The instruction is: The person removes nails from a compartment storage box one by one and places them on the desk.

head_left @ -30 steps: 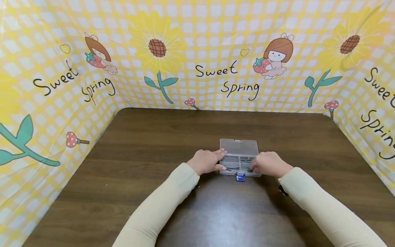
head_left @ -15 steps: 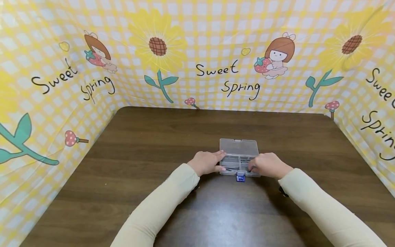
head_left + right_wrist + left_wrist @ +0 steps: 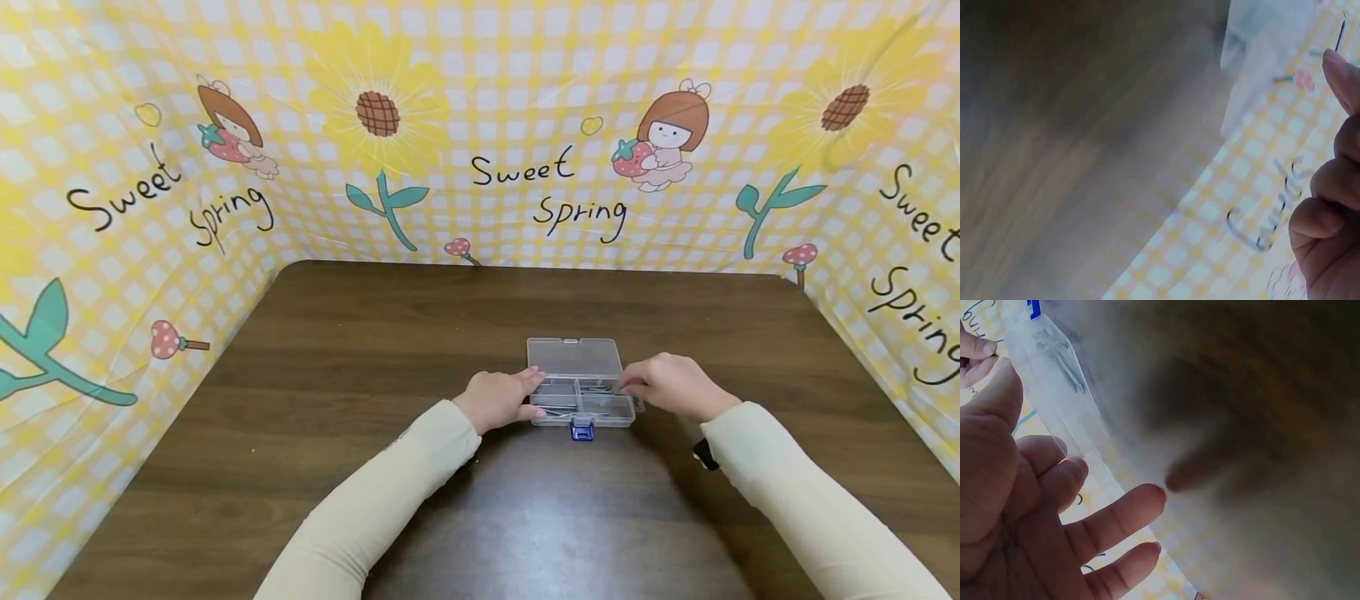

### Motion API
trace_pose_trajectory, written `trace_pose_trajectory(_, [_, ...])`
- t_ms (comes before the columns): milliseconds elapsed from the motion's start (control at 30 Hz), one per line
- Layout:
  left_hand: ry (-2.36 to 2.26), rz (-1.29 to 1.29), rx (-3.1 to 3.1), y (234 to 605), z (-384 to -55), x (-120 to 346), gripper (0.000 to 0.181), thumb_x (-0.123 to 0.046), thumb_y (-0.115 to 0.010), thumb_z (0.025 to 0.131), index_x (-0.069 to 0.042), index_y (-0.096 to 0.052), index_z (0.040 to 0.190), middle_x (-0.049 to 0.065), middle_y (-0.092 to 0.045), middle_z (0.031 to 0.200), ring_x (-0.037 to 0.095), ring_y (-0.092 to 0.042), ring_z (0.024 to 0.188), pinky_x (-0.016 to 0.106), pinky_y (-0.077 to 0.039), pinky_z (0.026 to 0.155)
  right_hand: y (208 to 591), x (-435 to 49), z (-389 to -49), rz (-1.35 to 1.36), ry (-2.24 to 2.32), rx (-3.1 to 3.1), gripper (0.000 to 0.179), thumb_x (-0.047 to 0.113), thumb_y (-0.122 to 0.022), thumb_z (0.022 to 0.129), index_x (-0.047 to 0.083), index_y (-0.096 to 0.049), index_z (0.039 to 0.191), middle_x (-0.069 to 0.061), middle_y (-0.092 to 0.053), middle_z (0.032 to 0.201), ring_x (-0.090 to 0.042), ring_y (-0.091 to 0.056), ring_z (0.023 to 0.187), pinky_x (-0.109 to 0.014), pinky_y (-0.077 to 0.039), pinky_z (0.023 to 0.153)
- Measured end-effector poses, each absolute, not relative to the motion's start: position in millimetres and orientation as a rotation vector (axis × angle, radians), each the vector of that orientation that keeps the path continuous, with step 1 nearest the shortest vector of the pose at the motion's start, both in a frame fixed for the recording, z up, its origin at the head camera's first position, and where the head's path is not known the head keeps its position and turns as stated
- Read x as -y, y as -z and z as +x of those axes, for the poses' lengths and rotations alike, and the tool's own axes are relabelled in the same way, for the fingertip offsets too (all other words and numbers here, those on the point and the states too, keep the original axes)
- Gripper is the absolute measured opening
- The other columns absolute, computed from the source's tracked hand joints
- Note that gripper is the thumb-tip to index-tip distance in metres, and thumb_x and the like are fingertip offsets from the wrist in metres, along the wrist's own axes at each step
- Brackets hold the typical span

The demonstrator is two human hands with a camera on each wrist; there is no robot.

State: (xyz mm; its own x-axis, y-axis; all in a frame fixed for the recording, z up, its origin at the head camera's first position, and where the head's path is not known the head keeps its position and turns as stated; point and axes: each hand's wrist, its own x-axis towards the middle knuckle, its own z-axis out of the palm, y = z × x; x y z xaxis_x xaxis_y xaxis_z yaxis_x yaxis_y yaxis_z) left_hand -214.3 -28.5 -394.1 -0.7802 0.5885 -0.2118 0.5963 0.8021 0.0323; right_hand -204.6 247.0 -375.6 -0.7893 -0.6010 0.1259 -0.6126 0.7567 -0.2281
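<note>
A small clear plastic compartment box (image 3: 609,407) lies on the table with its lid (image 3: 573,358) folded back and its blue latch (image 3: 582,432) facing me. Thin metal pieces (image 3: 597,388) lie in its compartments. My left hand (image 3: 497,400) rests against the box's left end, thumb and extended index finger touching it; in the left wrist view the other fingers (image 3: 1124,515) are loosely spread. Just above the box's right end, my right hand (image 3: 678,385) pinches a thin dark nail-like piece (image 3: 1340,36) between thumb and index finger. Its exact kind is too small to tell.
A brown wood-grain table (image 3: 405,321) lies under everything. Yellow checked cloth (image 3: 517,83) with printed flowers and lettering rises behind the table and along both sides.
My right hand has lifted out of the front right compartment and moved right and slightly back, with a thin nail-like piece pinched. My left hand keeps its place on the box.
</note>
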Motion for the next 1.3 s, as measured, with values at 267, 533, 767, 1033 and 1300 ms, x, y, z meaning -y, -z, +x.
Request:
trace_pose_trajectory(267, [0.016, 0.928, -2.759, 393, -215, 29, 0.065, -0.050, -0.052, 0.094, -0.018, -0.037, 0.149, -0.004, -0.035, 0.151, 0.018, -0.055, 0.120, 0.039, -0.050, 0.082, 366, -280, -207, 0.792, -0.498, 2.931, 0.008, 0.006, -0.068, 0.087, 0.006, -0.073, 0.092, -0.004, -0.072, 0.085, -0.019, -0.067, 0.073, -0.041, -0.050, 0.062])
trace_pose_trajectory(533, [0.062, 0.924, -2.761, 392, -214, 28, 0.066, -0.050, -0.052, 0.093, -0.019, -0.038, 0.149, -0.005, -0.036, 0.151, 0.016, -0.053, 0.122, 0.039, -0.051, 0.079, 366, -296, -211, 0.654, -0.473, 2.945, 0.012, 0.008, -0.066, 0.088, 0.002, -0.072, 0.097, -0.011, -0.072, 0.088, -0.027, -0.068, 0.078, -0.046, -0.051, 0.066])
trace_pose_trajectory(767, [0.073, 0.907, -2.750, 391, -213, 27, 0.066, -0.051, -0.052, 0.093, -0.019, -0.037, 0.149, -0.005, -0.035, 0.151, 0.016, -0.053, 0.122, 0.037, -0.051, 0.078, 369, -305, -216, 0.598, -0.438, 2.954, 0.013, 0.009, -0.064, 0.090, 0.002, -0.072, 0.097, -0.013, -0.072, 0.090, -0.029, -0.068, 0.078, -0.042, -0.050, 0.060])
trace_pose_trajectory(1033, [0.081, 0.905, -2.749, 390, -213, 27, 0.067, -0.051, -0.051, 0.093, -0.020, -0.035, 0.150, -0.006, -0.033, 0.152, 0.015, -0.054, 0.121, 0.035, -0.051, 0.077, 376, -308, -220, 0.558, -0.390, 3.015, 0.011, 0.010, -0.064, 0.090, 0.005, -0.073, 0.095, -0.012, -0.072, 0.090, -0.025, -0.066, 0.074, -0.037, -0.047, 0.054])
trace_pose_trajectory(1300, [0.077, 0.910, -2.750, 390, -212, 28, 0.067, -0.052, -0.050, 0.093, -0.019, -0.036, 0.150, -0.005, -0.034, 0.151, 0.015, -0.053, 0.122, 0.037, -0.050, 0.081, 378, -304, -226, 0.592, -0.325, 3.041, 0.008, 0.011, -0.065, 0.088, 0.008, -0.073, 0.090, -0.008, -0.072, 0.086, -0.022, -0.065, 0.072, -0.042, -0.048, 0.058])
